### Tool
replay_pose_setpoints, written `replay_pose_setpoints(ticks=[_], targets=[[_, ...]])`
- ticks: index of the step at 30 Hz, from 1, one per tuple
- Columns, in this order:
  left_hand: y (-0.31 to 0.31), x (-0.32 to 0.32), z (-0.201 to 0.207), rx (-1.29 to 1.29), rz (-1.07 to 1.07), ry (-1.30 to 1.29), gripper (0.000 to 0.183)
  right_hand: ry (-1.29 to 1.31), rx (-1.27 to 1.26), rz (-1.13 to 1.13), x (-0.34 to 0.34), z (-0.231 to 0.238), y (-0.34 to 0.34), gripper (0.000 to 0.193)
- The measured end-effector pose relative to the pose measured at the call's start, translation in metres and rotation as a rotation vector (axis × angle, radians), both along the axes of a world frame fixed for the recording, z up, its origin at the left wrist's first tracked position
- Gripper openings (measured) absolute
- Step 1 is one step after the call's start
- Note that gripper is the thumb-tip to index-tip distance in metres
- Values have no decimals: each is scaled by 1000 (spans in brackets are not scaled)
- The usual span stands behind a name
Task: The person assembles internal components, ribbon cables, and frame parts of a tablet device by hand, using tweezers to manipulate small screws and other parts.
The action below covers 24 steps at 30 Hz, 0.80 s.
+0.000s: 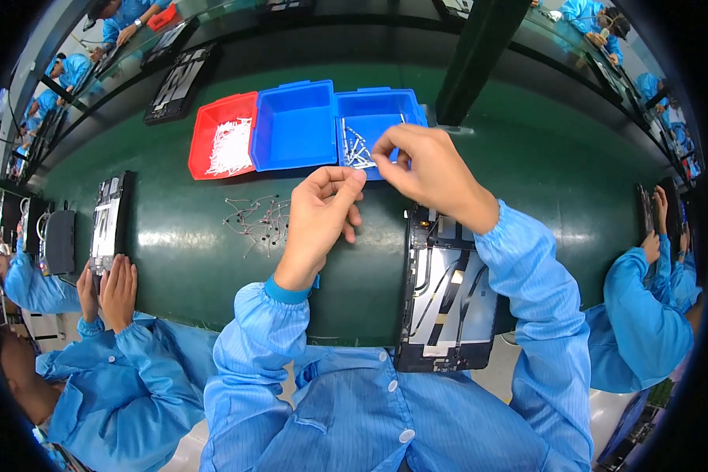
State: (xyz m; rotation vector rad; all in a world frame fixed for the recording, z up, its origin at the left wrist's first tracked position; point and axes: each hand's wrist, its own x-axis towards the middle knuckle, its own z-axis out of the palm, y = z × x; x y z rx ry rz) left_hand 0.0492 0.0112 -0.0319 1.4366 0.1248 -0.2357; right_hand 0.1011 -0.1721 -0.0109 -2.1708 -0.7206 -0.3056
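My left hand (316,216) is over the green table, its thumb and forefinger pressed together just in front of the bins. Whatever may be between those fingertips is too small to make out. My right hand (436,169) reaches over the front of the right blue bin (379,102), fingers curled into a pinch; a tiny whitish bit shows at the tips, its kind unclear. Small white and dark stick-like parts (357,149) lie in that bin. Below my right forearm, an opened flat electronic device (448,315) with black cables lies at the table's near edge.
Left of that bin stand another blue bin (295,126) and a red bin (199,141) holding white pieces (231,145). Thin tangled wires (259,220) lie left of my left hand. A dark post (480,59) rises behind. Co-workers sit on both sides; one touches a device (110,220).
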Motion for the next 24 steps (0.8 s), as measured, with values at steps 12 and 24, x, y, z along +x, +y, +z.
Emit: replay_pose_setpoints(ticks=[12, 24], targets=[[-11, -14, 4, -50, -129, -105, 23, 547, 549, -88, -72, -12, -18, 17], [-4, -10, 7, -187, -341, 114, 17, 373, 220, 127, -74, 1, -38, 9]])
